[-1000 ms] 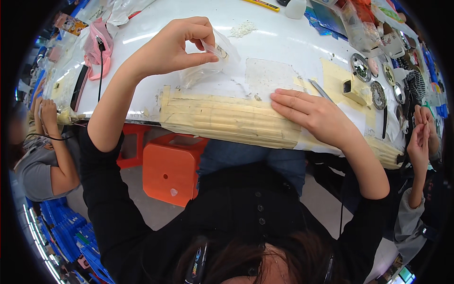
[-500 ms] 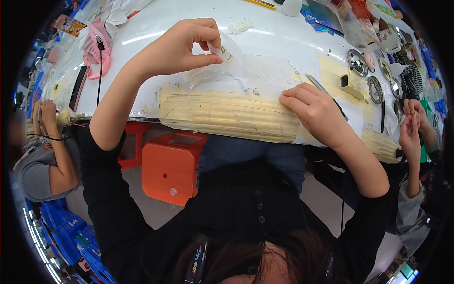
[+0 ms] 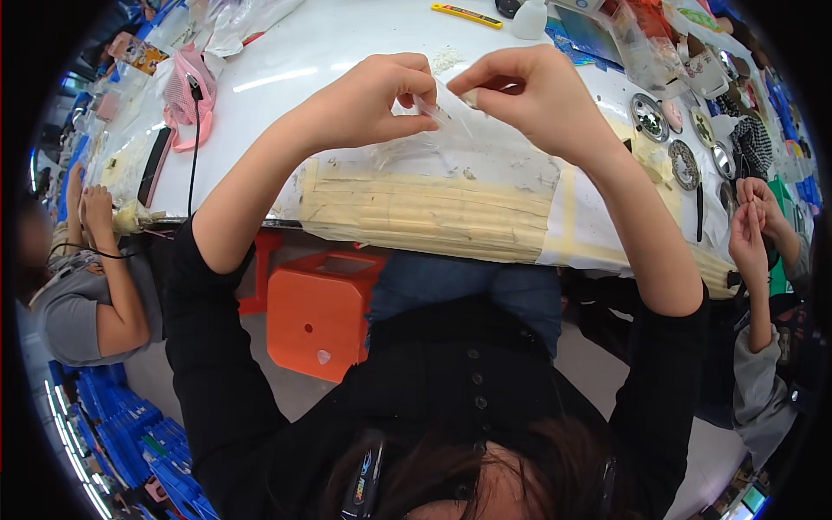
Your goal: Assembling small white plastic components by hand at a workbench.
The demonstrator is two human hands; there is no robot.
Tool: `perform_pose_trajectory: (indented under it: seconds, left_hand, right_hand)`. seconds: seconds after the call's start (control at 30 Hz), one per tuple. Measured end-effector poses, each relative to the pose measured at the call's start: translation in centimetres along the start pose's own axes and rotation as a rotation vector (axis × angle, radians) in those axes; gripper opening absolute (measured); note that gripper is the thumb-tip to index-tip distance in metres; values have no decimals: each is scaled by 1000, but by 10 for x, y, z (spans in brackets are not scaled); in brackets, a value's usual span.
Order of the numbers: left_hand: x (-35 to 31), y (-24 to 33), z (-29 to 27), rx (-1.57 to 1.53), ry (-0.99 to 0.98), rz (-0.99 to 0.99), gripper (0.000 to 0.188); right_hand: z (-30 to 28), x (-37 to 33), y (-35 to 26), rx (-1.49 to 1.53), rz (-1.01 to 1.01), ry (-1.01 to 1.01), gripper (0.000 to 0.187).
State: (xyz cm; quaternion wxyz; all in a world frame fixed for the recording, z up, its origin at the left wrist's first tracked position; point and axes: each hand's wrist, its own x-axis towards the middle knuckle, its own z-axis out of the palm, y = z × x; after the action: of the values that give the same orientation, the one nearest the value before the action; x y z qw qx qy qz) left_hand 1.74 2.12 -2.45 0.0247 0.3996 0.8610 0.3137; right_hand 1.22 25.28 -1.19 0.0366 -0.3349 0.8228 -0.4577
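While a small clear plastic bag (image 3: 451, 117) hangs pinched between both hands above the white table (image 3: 329, 61), its top edge sits right at the fingertips and its loose body droops toward the tabletop. The left hand (image 3: 368, 104) grips the bag's upper left corner with thumb and forefinger closed tight on the film, the other fingers curled in. The right hand (image 3: 533, 95) meets it from the other side, thumb and forefinger likewise pressed together on the film, so the two hands nearly touch over the bag. Just below them, along the near edge of the table, lies a band of cream-coloured masking tape strips (image 3: 425, 212) laid side by side, with a sheet of clear film (image 3: 485, 160) spread over the upper part. Farther out on the table, a yellow utility knife (image 3: 466, 12) lies near the far edge, a pink object with a black cable (image 3: 186, 91) rests to the left, and several round metal tins (image 3: 650, 117) stand to the right. Under the table an orange plastic stool (image 3: 316, 312) stands beside the person's knees. Another person's hands (image 3: 91, 208) work at the far left edge, and a second co-worker's hands (image 3: 754, 217) are raised at the right.
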Motion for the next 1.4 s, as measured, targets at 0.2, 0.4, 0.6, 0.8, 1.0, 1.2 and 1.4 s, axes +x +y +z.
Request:
perform_pose_trajectory:
  seconds: [0.2, 0.4, 0.6, 0.8, 1.0, 1.2, 1.4]
  left_hand:
    - [-1, -2, -1, 3, 35, -29, 19]
    - [1, 0, 0, -36, 89, 22, 17]
    - [-6, -1, -7, 2, 86, -51, 17]
    - [-6, -7, -10, -17, 99, -39, 18]
    - [-3, 0, -6, -15, 85, -70, 17]
    - [-3, 3, -5, -18, 89, -81, 17]
    - [-2, 7, -3, 3, 79, -42, 17]
  right_hand:
    - [15, 17, 7, -14, 1, 44, 21]
    - [16, 14, 6, -47, -78, 111, 16]
    - [-8, -37, 16, -309, 7, 14, 17]
    - [9, -85, 19, -812, -255, -183, 25]
    - [30, -88, 21, -1022, -393, -168, 15]
    - [30, -87, 23, -948, -366, -80, 9]
    - [-6, -60, 19, -295, -93, 96, 13]
